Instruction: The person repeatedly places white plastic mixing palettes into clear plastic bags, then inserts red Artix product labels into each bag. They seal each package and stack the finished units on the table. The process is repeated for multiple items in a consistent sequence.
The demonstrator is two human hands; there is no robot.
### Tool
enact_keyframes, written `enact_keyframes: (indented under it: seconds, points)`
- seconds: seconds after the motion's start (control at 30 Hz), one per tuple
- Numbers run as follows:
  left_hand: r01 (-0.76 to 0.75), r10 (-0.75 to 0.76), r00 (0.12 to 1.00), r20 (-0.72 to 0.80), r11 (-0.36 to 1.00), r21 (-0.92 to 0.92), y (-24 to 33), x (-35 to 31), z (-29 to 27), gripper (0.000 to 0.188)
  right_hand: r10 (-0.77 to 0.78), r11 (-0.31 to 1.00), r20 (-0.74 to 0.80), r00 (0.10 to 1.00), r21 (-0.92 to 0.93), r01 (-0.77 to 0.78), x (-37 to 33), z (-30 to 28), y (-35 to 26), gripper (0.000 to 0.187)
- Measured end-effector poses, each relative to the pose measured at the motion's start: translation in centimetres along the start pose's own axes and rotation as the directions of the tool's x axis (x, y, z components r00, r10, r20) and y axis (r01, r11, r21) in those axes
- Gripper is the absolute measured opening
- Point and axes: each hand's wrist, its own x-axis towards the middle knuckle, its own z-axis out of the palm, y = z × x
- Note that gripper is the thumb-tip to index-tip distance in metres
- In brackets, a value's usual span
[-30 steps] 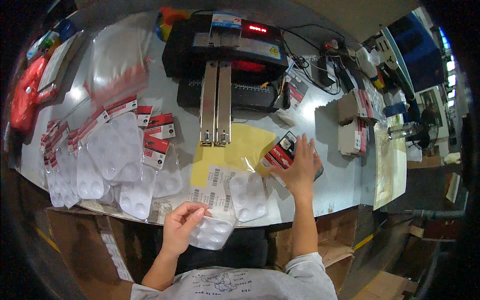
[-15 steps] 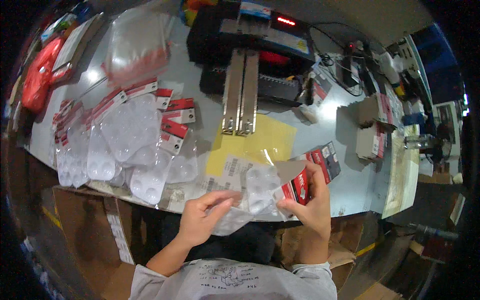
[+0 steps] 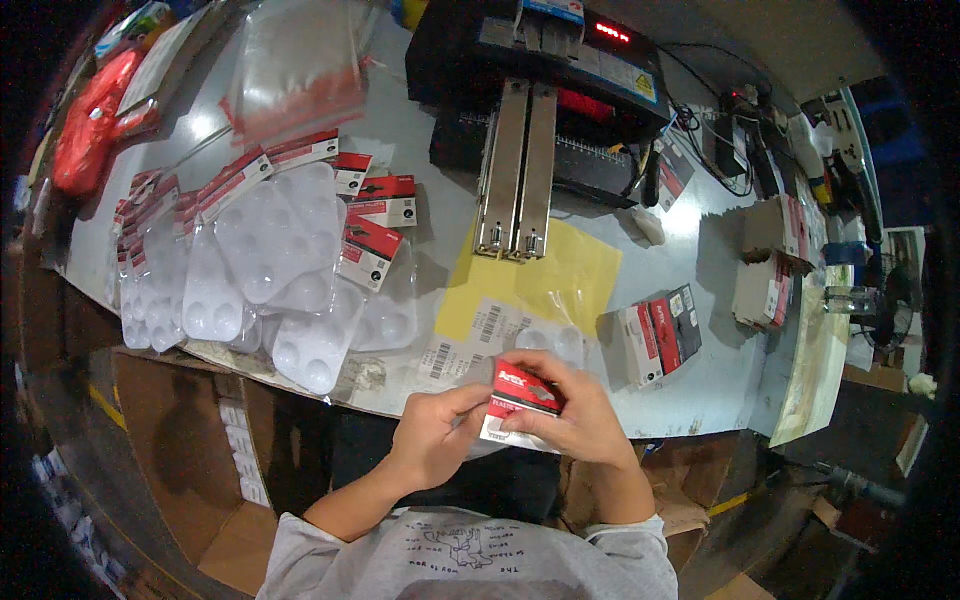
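Note:
Between my hands, close to the table's front edge, is a folded red, black and white header card (image 3: 522, 396). My right hand (image 3: 580, 412) is closed on it, with fingers over the top and the thumb across its front. My left hand (image 3: 440, 428) pinches the card's left edge between thumb and fingers. Just beyond my right fingers a white plastic paint palette (image 3: 550, 342) lies partly hidden in clear film. Sheets of barcode labels (image 3: 490, 322) show in front of my left hand, lying over a yellow sheet (image 3: 585, 262).
Bagged palettes with red cards (image 3: 275, 240) are heaped on the left. Beyond them lie clear bags (image 3: 300, 70). A black machine with metal rails (image 3: 515, 180) stands at the back. Header card stacks (image 3: 665, 335) are on the right, more (image 3: 770, 235) farther out. Cables (image 3: 700, 150) trail behind.
My right hand has brought the header card left and turned it face up. My left hand has come over and taken its edge. The palette now lies beyond my hands.

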Motion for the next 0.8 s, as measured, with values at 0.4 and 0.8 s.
enact_keyframes:
  seconds: [0.4, 0.8]
  points:
    - [0.029, -0.027, 1.0, 0.014, 0.987, -0.158, 1.0, 0.0, 0.1, 0.02, -0.136, 0.985, -0.483, 0.865, -0.157, 0.068, -0.6, -0.6, -0.3, 0.036]
    - [-0.051, 0.05, 0.999, 0.013, 0.996, 0.076, 2.3, -0.3, 0.0, 0.014, -0.376, 0.897, -0.497, 0.782, -0.407, 0.173, -0.5, -0.3, 0.2, 0.018]
